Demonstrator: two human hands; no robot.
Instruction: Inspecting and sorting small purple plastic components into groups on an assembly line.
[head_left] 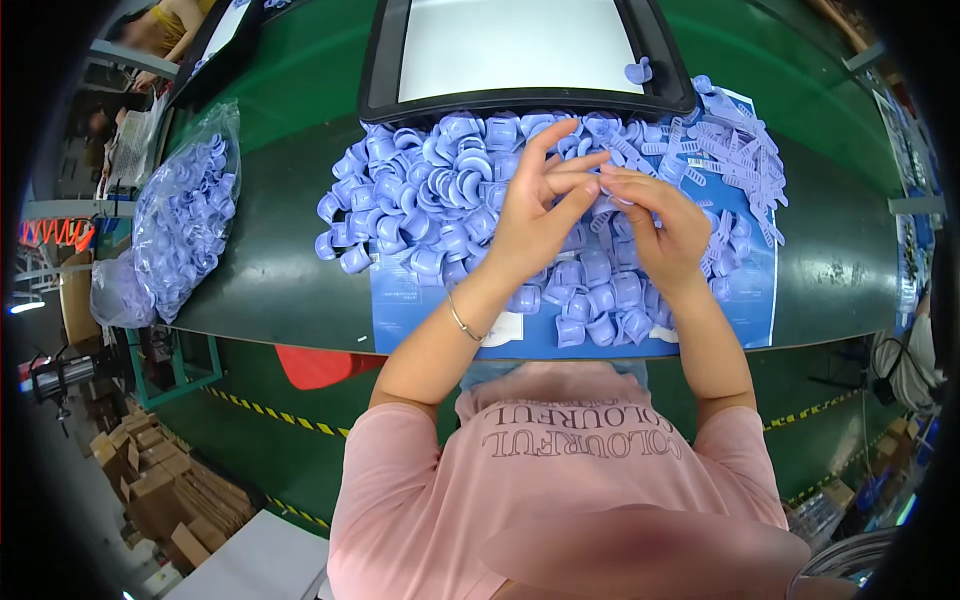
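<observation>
My left hand and my right hand meet at the fingertips above a heap of lavender plastic parts. Thumb and fingers are pinched on both hands; other left fingers stretch outward. Whatever sits between the fingertips is mostly hidden, with only a trace of lavender showing. Left of my hands lie many curved, cap-like lavender pieces. Slotted lavender strips are piled on the right. More curved pieces lie below my hands, on a blue printed sheet.
Behind the heap stands a black-rimmed tray with a white base; one lavender piece rests at its right side. A clear bag of lavender parts sits at the table's left edge. Another person is at the far left. A red seat is below.
</observation>
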